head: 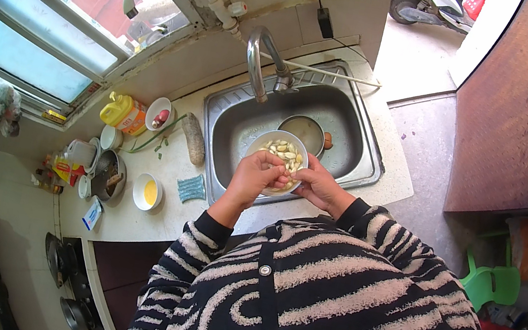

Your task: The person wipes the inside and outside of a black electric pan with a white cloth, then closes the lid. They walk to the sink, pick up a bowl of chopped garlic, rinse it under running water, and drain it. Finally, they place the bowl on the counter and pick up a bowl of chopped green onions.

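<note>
A translucent white bowl [260, 139] of pale, clove-shaped pieces [283, 150], possibly garlic cloves, is over the near side of the steel sink [247, 109]. My left hand [263, 171] is above the bowl, thumb and fingers pinched together on what looks like one small piece. From the other side, my right hand [319, 186] meets it at the fingertips, by the bowl's rim; whether it grips the bowl or the piece is hidden. Behind the bowl, a round pan [302, 128] with cloudy liquid sits in the basin beside brown eggshell-like bits [327, 140].
A curved steel faucet [256, 65] arches over the sink. Left on the counter are a blue-green sponge cloth [191, 188], a long grey-green gourd [193, 139], a bowl of yellow liquid [150, 192], a bowl with red onions [161, 117] and a yellow jug [119, 113]. A brown door [527, 116] stands open at right.
</note>
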The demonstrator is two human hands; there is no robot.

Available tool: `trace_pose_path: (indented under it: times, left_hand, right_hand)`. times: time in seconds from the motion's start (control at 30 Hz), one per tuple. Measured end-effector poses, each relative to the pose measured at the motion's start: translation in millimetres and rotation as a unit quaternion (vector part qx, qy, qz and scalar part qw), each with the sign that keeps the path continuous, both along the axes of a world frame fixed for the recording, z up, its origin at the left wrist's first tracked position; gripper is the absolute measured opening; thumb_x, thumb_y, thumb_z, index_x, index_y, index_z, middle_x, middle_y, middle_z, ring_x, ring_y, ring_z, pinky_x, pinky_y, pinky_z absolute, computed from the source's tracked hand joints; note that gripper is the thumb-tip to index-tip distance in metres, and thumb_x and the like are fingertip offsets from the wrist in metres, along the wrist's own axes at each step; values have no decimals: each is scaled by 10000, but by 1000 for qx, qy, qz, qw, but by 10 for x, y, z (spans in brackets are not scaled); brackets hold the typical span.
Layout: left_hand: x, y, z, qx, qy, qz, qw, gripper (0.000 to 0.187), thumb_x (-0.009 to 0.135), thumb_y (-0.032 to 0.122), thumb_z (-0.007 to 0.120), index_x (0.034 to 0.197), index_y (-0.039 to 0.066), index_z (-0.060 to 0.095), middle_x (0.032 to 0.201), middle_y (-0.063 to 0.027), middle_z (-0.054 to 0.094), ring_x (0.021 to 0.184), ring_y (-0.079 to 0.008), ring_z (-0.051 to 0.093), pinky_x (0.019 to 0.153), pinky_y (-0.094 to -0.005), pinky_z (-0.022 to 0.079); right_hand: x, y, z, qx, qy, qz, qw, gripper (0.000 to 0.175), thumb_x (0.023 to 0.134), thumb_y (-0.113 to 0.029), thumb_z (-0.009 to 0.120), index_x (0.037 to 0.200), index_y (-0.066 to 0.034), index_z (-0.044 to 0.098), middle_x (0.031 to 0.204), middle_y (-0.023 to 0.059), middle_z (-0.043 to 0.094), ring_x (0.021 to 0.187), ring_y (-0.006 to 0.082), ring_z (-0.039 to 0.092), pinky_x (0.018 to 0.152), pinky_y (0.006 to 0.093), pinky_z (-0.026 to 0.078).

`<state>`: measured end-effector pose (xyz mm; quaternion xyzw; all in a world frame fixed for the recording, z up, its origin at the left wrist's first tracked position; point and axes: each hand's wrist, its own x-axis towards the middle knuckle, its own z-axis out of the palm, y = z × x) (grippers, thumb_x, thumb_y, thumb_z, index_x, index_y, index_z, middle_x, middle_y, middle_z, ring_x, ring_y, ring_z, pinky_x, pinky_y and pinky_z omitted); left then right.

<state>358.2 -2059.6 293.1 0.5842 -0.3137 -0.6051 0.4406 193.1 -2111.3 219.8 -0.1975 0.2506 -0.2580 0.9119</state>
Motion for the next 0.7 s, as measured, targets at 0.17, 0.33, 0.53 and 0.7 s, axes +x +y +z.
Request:
trace_pose_path:
  times: [0.17,0.33,0.53,0.7]
  left_hand:
    - [184,-44,151,-17,37,43,998,144,877,32,609,1006,6,552,869,-102,660,719,-127,644,652,-227,553]
    - [412,-39,228,-38,36,48,997,209,893,13,531,1096,4,582,855,-73,643,745,-127,637,700,-243,547]
    - [374,-38,19,-21,-178,-15,984,160,872,44,570,998,-17,648,854,-69,630,734,-134,624,689,-252,525]
    - [308,1,-12,-194,-501,-106,836,201,785,77,666,976,16,669,829,-103,592,718,-200,603,659,-308,493]
  right_hand:
    - [12,1,-28,-3,0,-4,1000,721,762,32,559,1393,-132,251,1252,112,465,1111,232,530,886,429,482]
    - [18,-8,-49,-8,10,9,1000,763,732,51,560,1397,-137,236,1252,108,463,1111,235,532,880,425,486]
    - [11,10,3,-8,8,12,1000,763,722,65,551,1395,-140,255,1259,102,464,1118,236,531,881,422,489]
    - [13,29,32,-7,7,11,1000,753,722,68,544,1392,-138,268,1261,101,468,1118,234,536,880,425,494]
